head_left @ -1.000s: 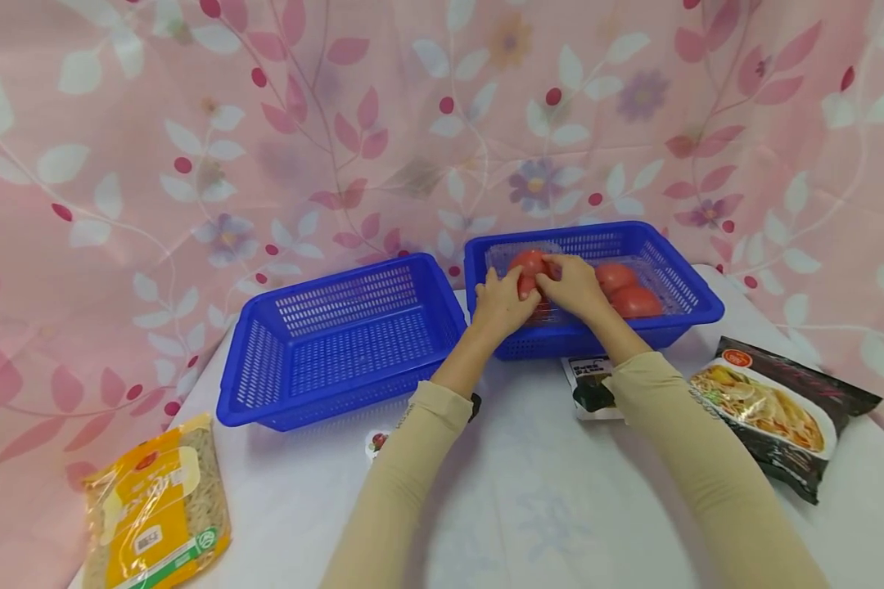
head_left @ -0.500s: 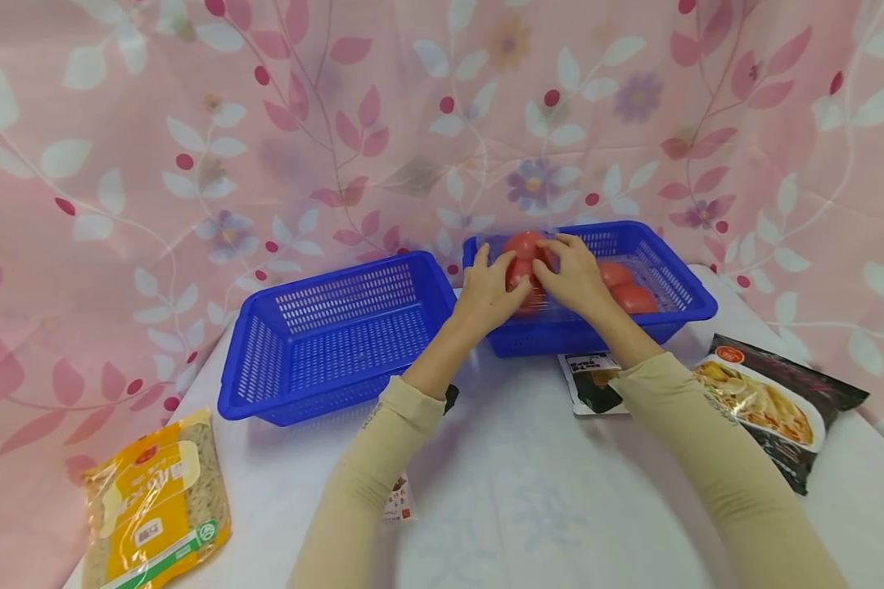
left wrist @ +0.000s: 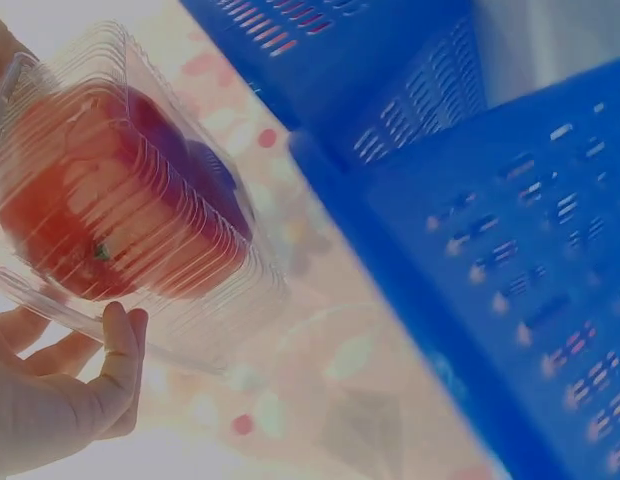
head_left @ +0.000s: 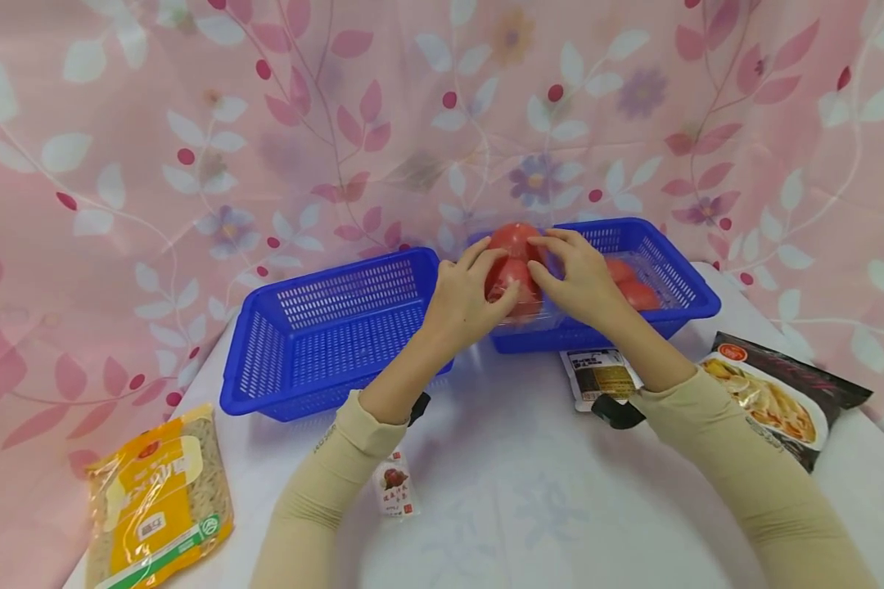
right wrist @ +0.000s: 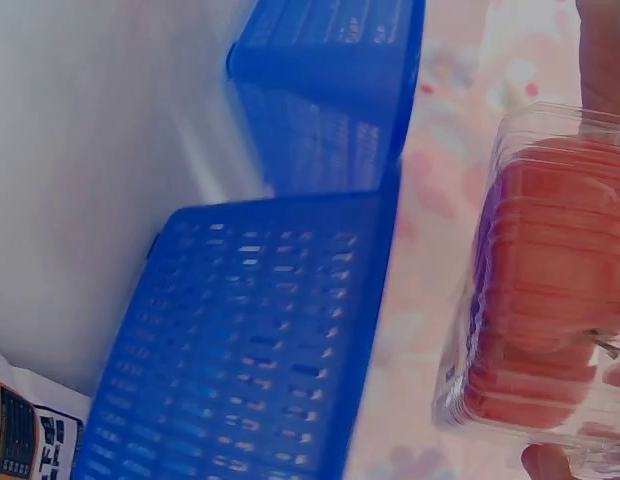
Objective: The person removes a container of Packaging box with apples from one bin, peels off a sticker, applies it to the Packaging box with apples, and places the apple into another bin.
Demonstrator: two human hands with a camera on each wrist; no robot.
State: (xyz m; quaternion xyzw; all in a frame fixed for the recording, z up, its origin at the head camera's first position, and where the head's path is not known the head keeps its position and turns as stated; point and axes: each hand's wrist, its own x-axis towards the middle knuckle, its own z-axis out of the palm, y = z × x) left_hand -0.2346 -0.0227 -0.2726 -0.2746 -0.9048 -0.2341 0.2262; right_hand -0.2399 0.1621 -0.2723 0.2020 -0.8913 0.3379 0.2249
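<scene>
Both hands hold a clear plastic box of tomatoes (head_left: 514, 242) above the left end of the right blue basket (head_left: 681, 282). My left hand (head_left: 460, 301) grips its left side; my right hand (head_left: 586, 280) holds the right side, thumb and fingers spread along it. In the left wrist view, the ribbed clear box (left wrist: 252, 262) shows red tomatoes inside, with fingertips at its lower edge. A right fingertip (right wrist: 546, 462) shows at the box's edge in the right wrist view. More tomatoes (head_left: 637, 295) lie in clear packaging in the right basket.
A second blue basket (head_left: 331, 397) stands to the left. A yellow bag (head_left: 158, 499) lies at front left, a small white packet (head_left: 395, 487) near the middle. A flat pouch (head_left: 600, 378) sits before the right basket, a black noodle bag (head_left: 773, 397) at right.
Both hands have lifted the box of tomatoes out of the right basket and brought it slightly left and nearer. The other tomatoes stay in the basket.
</scene>
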